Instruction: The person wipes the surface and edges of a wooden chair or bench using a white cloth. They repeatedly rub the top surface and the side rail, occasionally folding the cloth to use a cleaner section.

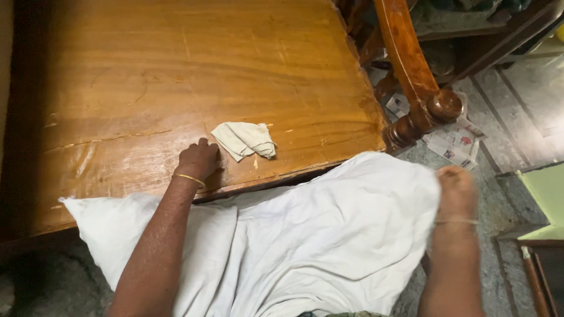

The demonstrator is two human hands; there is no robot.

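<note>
My left hand [198, 159] rests in a loose fist on the brown wooden surface [176, 76], just left of a small crumpled cream cloth [244, 140]; whether the fingers pinch the cloth's edge I cannot tell. A thin gold bangle sits on that wrist. My right hand [457, 191] is blurred and closed on the right edge of a large white cloth [329, 235]. That white cloth is draped over my lap and the front edge of the wood, with a pillow-like white corner [100, 226] sticking out at the left.
A carved wooden rail with a round knob [443, 105] runs along the right of the surface. Newspaper sheets [455, 141] lie on the grey floor beyond it. A pale green board [546, 194] stands at the far right, dark furniture legs behind.
</note>
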